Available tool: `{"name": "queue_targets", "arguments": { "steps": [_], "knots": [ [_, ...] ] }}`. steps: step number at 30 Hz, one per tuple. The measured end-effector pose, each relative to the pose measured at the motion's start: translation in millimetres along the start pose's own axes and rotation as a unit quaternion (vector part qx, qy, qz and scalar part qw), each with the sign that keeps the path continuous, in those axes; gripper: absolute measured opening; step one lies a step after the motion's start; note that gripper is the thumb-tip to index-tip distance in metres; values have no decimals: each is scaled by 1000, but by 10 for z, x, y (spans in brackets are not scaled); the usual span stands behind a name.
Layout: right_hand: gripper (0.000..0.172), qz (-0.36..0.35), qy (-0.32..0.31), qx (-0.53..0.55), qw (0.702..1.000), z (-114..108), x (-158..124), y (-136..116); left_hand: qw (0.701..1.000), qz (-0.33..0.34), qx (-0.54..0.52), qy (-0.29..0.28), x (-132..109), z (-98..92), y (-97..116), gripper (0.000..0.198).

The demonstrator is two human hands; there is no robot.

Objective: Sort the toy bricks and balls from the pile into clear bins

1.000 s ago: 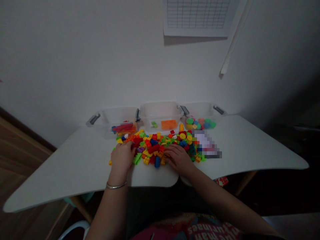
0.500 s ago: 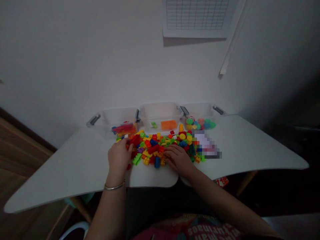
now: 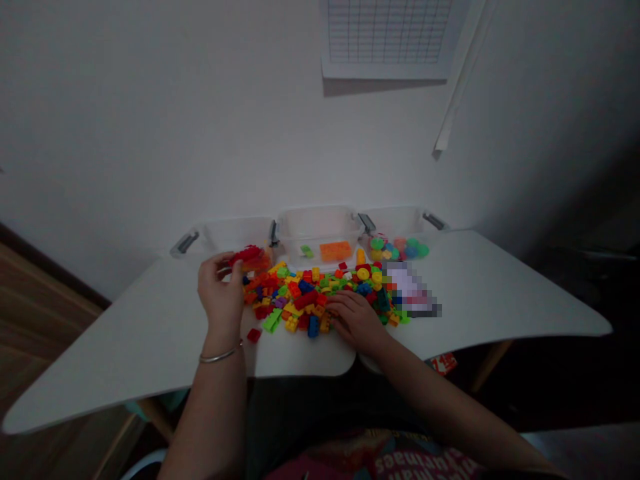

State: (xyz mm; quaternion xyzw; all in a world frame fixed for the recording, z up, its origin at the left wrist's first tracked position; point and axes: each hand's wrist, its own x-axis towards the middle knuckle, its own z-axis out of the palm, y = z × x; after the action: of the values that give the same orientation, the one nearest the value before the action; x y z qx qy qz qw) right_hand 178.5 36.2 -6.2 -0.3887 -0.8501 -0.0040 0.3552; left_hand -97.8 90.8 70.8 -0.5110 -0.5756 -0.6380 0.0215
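A pile of small coloured building bricks (image 3: 315,293) lies on the white table (image 3: 125,340) in front of me. My left hand (image 3: 219,290) is raised at the pile's left edge, fingers pinched on a red brick (image 3: 245,255) near the left clear bin (image 3: 235,240). My right hand (image 3: 354,319) rests on the near right side of the pile, fingers curled down among the bricks; what they hold, if anything, is hidden. One red brick (image 3: 253,335) lies apart near the table's front edge.
Three clear plastic bins stand in a row at the wall: the left bin with red bricks, the middle bin (image 3: 320,233) with an orange and a green piece, the right bin (image 3: 400,230) with round discs. A blurred-out patch (image 3: 413,290) lies right of the pile.
My left hand rose from the pile's left side and moved back and left toward the left bin with a red brick. One red brick now lies apart near the table's front edge. My right hand stayed put.
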Motion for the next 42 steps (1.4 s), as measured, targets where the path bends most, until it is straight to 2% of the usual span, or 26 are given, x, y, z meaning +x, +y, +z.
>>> {"name": "queue_targets", "arguments": {
  "steps": [2,6,9,12,18,22,27,32,37,42],
  "knots": [
    [24,-2,-1,0,1000,-1,0,7,999,-8,-43,26,118,59,50,20],
    [25,2,-5,-4,1000,6,-9,19,995,-30,-89,38,350,150,98,21],
    [26,2,-5,-9,1000,17,-18,20,998,-5,-50,40,472,183,46,20],
    [26,0,-3,-12,1000,30,-23,25,998,45,42,10,529,212,-68,18],
    [26,-1,-2,-9,1000,26,-20,25,981,80,148,-98,515,318,-292,25],
    [27,3,-5,-6,1000,8,-18,7,955,115,220,-163,484,353,-293,35],
    [26,3,-8,-7,1000,5,-17,2,920,148,303,-200,397,332,-198,43],
    [26,-2,-10,-11,1000,-2,-10,1,895,180,359,-193,312,340,-194,43],
    [27,3,-10,-4,1000,1,-12,7,908,165,329,-201,354,351,-247,41],
    [27,3,-11,-6,1000,11,-13,17,956,82,205,-195,393,276,-214,44]
  ]
}}
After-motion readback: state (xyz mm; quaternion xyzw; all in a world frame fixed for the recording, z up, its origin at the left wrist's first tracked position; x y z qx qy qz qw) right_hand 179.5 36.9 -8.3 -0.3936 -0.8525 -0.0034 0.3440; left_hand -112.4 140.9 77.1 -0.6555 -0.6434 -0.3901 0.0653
